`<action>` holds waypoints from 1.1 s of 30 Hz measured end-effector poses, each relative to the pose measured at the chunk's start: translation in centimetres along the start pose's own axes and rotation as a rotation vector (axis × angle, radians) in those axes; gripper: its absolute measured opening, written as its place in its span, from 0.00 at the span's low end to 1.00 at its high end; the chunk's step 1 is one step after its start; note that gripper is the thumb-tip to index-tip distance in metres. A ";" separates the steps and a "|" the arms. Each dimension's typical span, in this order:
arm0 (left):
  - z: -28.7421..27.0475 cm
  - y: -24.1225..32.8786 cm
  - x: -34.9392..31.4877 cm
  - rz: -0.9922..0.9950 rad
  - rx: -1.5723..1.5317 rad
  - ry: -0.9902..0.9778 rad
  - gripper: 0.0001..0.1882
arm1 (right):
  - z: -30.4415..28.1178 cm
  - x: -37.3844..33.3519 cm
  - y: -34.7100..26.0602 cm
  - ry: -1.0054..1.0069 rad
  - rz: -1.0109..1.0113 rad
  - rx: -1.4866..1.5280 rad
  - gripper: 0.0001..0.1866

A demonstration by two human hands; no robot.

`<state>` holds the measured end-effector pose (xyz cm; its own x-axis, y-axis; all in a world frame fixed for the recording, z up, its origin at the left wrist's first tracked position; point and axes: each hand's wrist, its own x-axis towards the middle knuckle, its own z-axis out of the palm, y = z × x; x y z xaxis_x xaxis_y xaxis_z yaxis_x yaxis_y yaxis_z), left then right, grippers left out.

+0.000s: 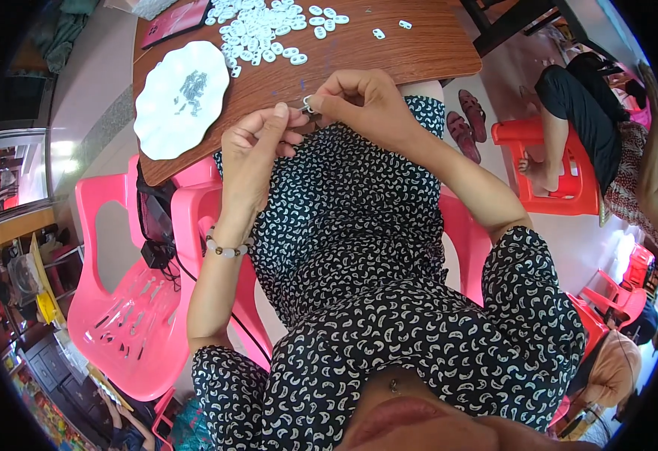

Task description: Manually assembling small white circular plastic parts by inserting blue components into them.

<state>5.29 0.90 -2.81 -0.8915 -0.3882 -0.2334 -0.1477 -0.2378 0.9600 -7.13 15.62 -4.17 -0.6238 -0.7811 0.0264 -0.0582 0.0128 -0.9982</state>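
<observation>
At the near edge of the brown table (389,45), both hands meet in front of me. Thumb and fingertips of my right hand (363,109) pinch a small white oval piece (310,103). My left hand (258,143), a bead bracelet at its wrist, pinches something thin and greyish against that piece; its kind is too small to make out. Left of the hands lies a white wavy-edged plate (156,113) bearing a heap of small grey metal pieces (191,92). Beyond them is a pile of white oval pieces with two holes each (258,34).
A dark-edged pink flat item (175,24) lies at the table's far left. Pink plastic chairs (130,323) stand at my left, with a black cable (224,308) nearby. To the right, another person's legs (558,135) rest by a red stool (520,135), near dark red sandals (462,135).
</observation>
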 end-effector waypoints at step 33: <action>0.2 1.1 1.1 0.058 0.119 0.000 0.10 | -1.0 0.4 -0.2 0.051 -0.067 0.038 0.11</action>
<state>4.11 0.40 -1.98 -0.9001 -0.3982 -0.1766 -0.1453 -0.1078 0.9835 -8.10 15.93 -3.87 -0.6581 -0.7469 0.0954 -0.0728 -0.0630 -0.9954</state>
